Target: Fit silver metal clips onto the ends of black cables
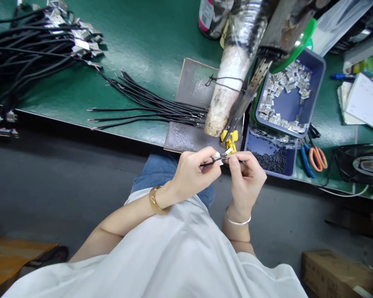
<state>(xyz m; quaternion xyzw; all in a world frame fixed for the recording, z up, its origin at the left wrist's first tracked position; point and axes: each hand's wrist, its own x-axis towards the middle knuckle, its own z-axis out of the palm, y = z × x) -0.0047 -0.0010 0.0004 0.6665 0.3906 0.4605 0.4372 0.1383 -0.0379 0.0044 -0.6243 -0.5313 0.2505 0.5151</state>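
Note:
At the bench's front edge my left hand [194, 167] is closed on a short black cable [208, 163], with a bit of white material at its fingertips. Close beside it, my right hand [248, 173] pinches at the cable's end; what exactly lies between its thumb and finger is too small to make out. A small silvery metal connector [228, 152] shows between the two hands. Just behind them sits a yellow clip-like holder [231, 140] under a wrapped white tube [220, 107]. Several loose black cables [161, 109] lie to the left on a dark board [189, 138].
A blue bin [317, 89] of metal connectors stands above another bin [289, 167] of small black pieces. Orange-handled scissors [318, 159], blue-handled pliers [306, 161] and a black fan [363, 163] are at right. Bundled cables with metal connectors [81, 43] fill the far left.

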